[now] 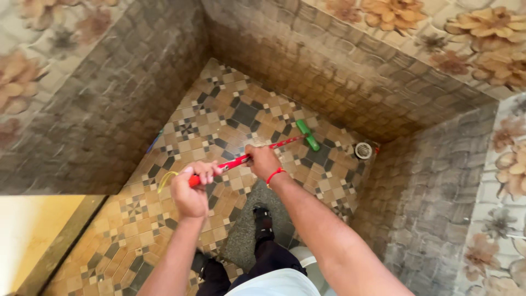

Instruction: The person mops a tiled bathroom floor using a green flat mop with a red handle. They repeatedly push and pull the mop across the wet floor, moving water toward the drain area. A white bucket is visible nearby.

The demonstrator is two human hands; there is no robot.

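A long, thin red handle (241, 160) runs slantwise over the floor, ending at about two o'clock in a short green head (307, 135), smooth and plastic-looking, that lies down on the tiles. The left hand (190, 193) is wrapped in a closed fist round the near end of the handle, fingers curled over the top. The right hand (262, 161) is clamped round the handle further up, toward the middle, knuckles uppermost; a thin red thread band (275, 175) circles its wrist. A loop of yellow cord (166, 180) hangs off the handle's near end, at nine o'clock of the left fist.

Beneath lies a patterned tile floor (219, 115) of small tan, brown and dark grey squares with star-like motifs, glossy in places. At three o'clock of the green head, in the far corner, sits a round pale drain cover (363, 150) with a slotted face. The walls (98, 120) rise in mottled grey-brown tiles with a cobbled, stone-like look, topped by pale tiles printed with large tan flowers. At six o'clock, the person's dark shoe (263, 219) stands on the floor.
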